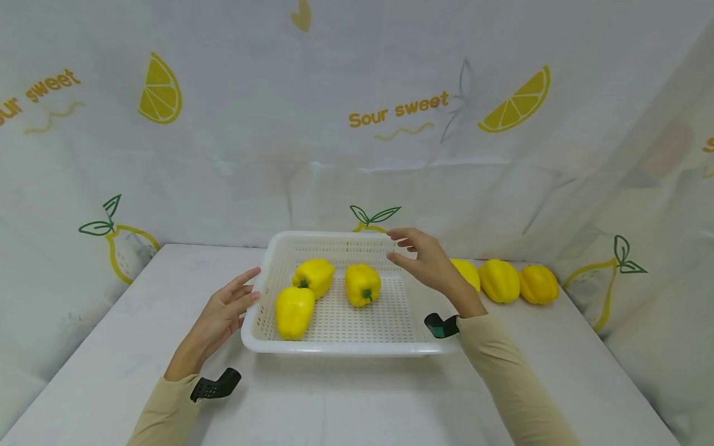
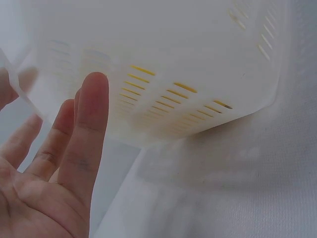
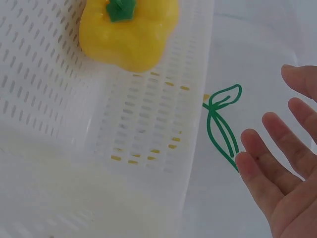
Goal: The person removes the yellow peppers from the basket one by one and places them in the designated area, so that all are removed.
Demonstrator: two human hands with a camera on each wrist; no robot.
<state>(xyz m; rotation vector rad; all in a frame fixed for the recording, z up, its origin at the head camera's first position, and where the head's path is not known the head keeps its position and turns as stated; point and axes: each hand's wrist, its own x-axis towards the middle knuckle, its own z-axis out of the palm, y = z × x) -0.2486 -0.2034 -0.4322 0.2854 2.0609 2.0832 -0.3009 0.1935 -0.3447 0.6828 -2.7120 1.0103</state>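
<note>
A white perforated plastic basket (image 1: 346, 349) stands on the table with three yellow bell peppers in it: one at the front left (image 1: 294, 313), one behind it (image 1: 315, 277) and one near the middle (image 1: 362, 285). Beside the basket's left wall is my left hand (image 1: 220, 319), its fingers extended; whether they touch the wall I cannot tell. In the left wrist view, that hand (image 2: 64, 168) is close to the slotted wall. My right hand (image 1: 426, 260) is over the basket's right side, holding nothing. The right wrist view shows its fingers spread (image 3: 270, 168), apart from the rim.
To the right of the basket, three more yellow bell peppers lie in a row: one partly behind my right wrist (image 1: 467, 272), a middle one (image 1: 499, 281) and an outer one (image 1: 538, 285). A printed curtain (image 1: 240, 155) hangs behind the white table (image 1: 323, 402).
</note>
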